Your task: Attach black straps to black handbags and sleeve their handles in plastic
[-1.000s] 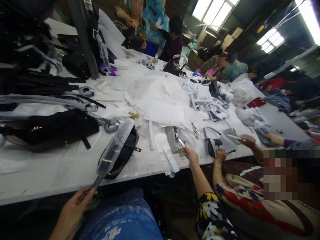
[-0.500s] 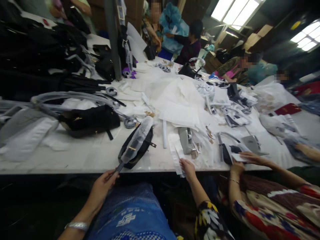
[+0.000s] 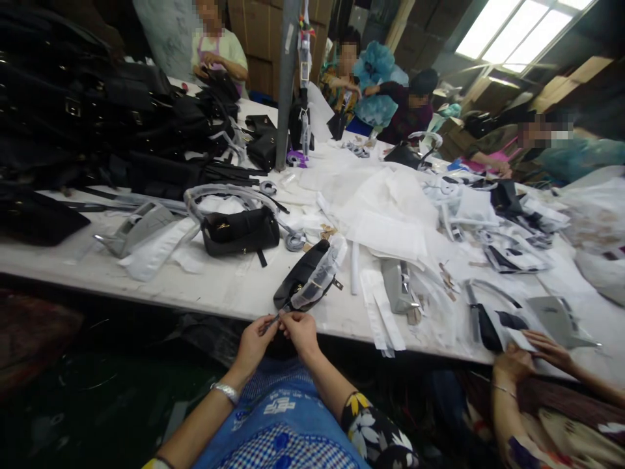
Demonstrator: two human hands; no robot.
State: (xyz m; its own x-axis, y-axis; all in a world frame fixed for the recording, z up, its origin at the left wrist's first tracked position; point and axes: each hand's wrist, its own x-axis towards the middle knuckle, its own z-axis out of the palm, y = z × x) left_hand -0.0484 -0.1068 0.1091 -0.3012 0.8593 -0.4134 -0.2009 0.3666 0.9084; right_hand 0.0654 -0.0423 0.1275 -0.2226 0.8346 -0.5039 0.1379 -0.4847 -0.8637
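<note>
A small black handbag (image 3: 293, 277) lies slanted at the table's front edge. Its strap (image 3: 319, 279), wrapped in translucent white film, runs along the bag. With bent fingers, my left hand (image 3: 254, 340) grips the dark lower end of that strap, just off the edge. My right hand (image 3: 301, 330) is closed beside it at the same strap end, fingertips pinched together near the film's lower end. Between the fingers the exact hold is partly hidden. White paper strips (image 3: 381, 309) lie right of the bag, hanging slightly over the edge.
A grey tape dispenser (image 3: 398, 286) stands beside the strips, another dispenser (image 3: 141, 225) at left. A second black bag (image 3: 240, 231) sits to the left. White sheets (image 3: 385, 202) pile mid-table. A metal post (image 3: 287, 85) rises behind. A co-worker's hands (image 3: 530, 352) work at right.
My right hand has left the white strips and come over to the strap end beside my left hand. The view has swung left, so more of the black bag pile shows.
</note>
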